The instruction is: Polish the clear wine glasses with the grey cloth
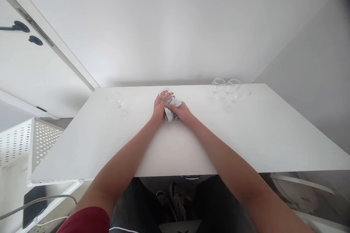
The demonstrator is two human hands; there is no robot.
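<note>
My left hand (pixel 159 107) is wrapped round a clear wine glass (pixel 164 94) at the far middle of the white table (pixel 191 145). My right hand (pixel 183 113) grips a grey-white cloth (pixel 171 113) bunched against the lower part of that glass. Both hands are closed and meet over the table. The glass's stem and foot are hidden by the cloth and fingers.
Three clear wine glasses (pixel 229 89) stand together at the far right of the table. Another glass (pixel 117 100) stands at the far left. A white perforated shelf unit (pixel 24 145) and cables are at the left. A white wall rises behind the table.
</note>
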